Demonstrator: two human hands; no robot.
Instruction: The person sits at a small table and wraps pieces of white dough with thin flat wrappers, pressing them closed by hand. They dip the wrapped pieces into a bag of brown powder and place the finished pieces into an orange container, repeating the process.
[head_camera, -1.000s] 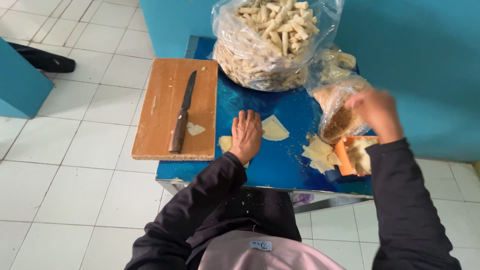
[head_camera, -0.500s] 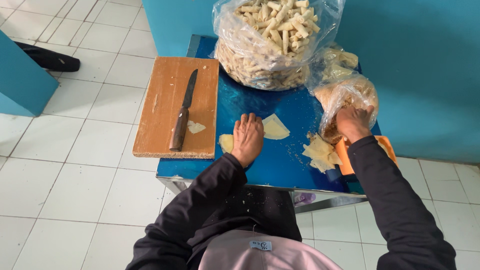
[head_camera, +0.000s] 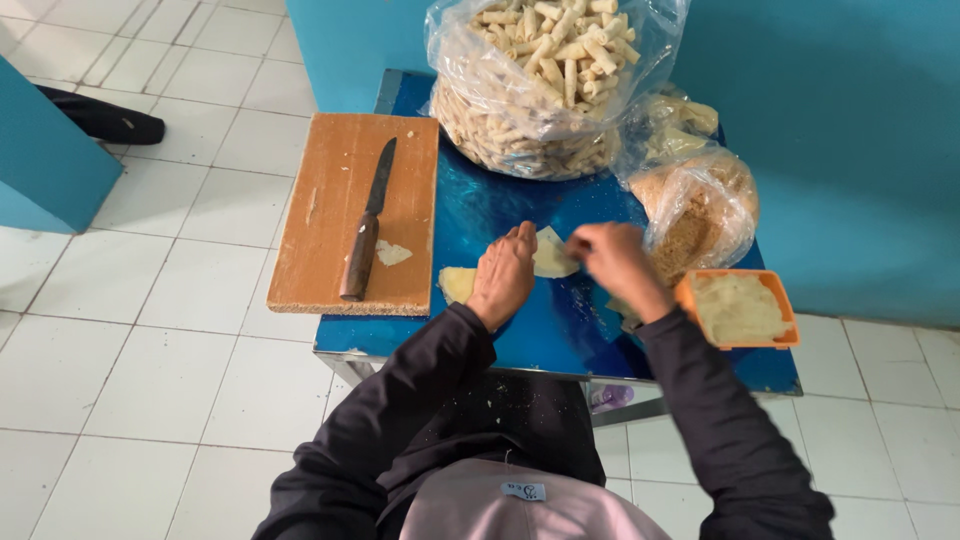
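Between both hands, flat wrapper, corner upward

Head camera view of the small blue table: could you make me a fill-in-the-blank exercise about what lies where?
1. The dark-handled knife lies on the wooden ____ board.
2. The orange square plastic tub of pale filling sits by the person's ____ hand.
3. The left hand rests flat on the shiny ____ tabletop.
4. The big clear plastic bag at the table's far edge is full of pale rolled ____.

Missing words: cutting; right; blue; sticks
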